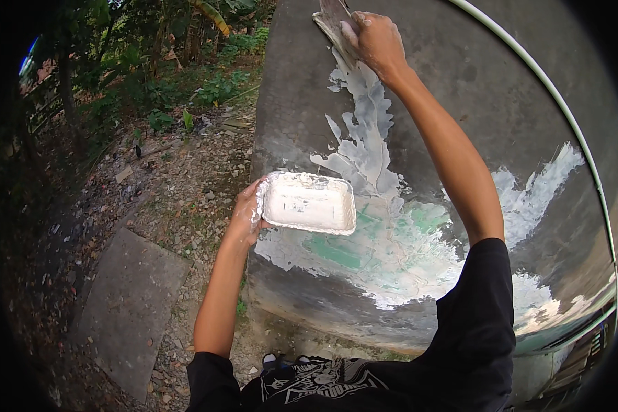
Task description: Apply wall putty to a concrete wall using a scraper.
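My left hand (246, 213), smeared white, grips the left end of a shallow rectangular white tray (310, 203). White paste coats the tray's inside and its rim. At the top of the view, my right hand (379, 42) is closed round a flat, putty-smeared trowel (336, 29), whose handle is hidden by the fingers. The trowel lies against a dark grey wall (295, 89), at the upper end of a fresh whitish streak of putty (367, 130). Below the tray, that streak runs into a broad white patch (405, 268) with pale green areas.
A white pipe (559, 96) curves along the wall's right side. Another white putty patch (535, 196) lies right of my right arm. On the left are stony ground (206, 158), a flat grey slab (134, 302) and green plants (220, 86).
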The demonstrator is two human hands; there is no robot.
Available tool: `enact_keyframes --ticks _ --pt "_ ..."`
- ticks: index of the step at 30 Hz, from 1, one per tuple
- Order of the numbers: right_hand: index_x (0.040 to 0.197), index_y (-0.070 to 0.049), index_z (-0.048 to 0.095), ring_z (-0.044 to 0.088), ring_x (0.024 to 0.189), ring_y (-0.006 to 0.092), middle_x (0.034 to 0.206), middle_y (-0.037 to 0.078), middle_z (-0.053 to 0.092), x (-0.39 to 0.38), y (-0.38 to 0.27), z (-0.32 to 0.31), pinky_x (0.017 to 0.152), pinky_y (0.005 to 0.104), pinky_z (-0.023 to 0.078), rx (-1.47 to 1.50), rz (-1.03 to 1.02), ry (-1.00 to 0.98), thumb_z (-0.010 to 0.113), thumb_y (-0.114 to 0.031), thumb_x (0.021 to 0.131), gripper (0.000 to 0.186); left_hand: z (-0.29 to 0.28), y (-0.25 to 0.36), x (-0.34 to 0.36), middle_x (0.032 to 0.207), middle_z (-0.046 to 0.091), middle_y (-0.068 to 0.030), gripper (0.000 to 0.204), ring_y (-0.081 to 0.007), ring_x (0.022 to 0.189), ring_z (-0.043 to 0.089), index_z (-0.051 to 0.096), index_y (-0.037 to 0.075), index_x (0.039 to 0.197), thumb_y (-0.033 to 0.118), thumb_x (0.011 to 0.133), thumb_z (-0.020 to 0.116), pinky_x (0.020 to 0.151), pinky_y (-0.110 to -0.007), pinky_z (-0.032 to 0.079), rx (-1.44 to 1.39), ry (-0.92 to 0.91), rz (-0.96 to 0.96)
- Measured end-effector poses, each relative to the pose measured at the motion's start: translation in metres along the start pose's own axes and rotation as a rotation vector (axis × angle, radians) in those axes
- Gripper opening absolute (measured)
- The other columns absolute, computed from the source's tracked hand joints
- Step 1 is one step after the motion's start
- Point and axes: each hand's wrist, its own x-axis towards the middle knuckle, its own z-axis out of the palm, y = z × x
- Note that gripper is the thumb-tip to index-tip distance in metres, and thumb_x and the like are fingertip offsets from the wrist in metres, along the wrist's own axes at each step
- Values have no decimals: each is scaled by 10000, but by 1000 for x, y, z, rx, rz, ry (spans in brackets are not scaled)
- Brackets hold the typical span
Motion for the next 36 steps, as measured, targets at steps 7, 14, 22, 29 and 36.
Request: enact_keyframes --ticks 7,14,22,29,36 --pt "740 11 595 595 712 409 715 235 595 11 41 -8 659 455 475 138 82 94 619 -206 812 230 15 -28 -13 1082 644 -107 490 -161 822 690 471 19 1303 295 906 550 569 -308 613 -108 -44 -64" --pt "738 13 594 605 705 396 704 234 594 12 25 -35 637 448 478 4 186 181 607 -178 820 209 -2 -50 -37 1083 646 -104 518 -158 795 692 466 28 1316 314 895 562 539 -310 608 -118 31 -129" --pt "855 26 658 594 688 399 707 220 617 15 18 11 663 433 471 100 192 9 642 -320 831 347 -6 -76 -40 1051 650 -60 466 -137 785 684 486 79 1304 353 929 526 515 -305 594 -95 28 -206" --pt "760 30 619 566 636 415 663 222 586 6 48 4 616 448 454 51 172 111 639 -343 842 383 4 -81 -44 1070 642 -62 442 -151 812 682 483 72 1303 315 936 522 563 -316 608 -190 -47 -224" --pt "762 1 607 575 669 404 714 203 605 13 37 -26 610 443 458 -114 162 246 639 -287 830 298 -2 -76 -53 1067 648 -66 439 -154 828 683 502 64 1286 303 920 548 562 -319 607 -178 -14 -216"
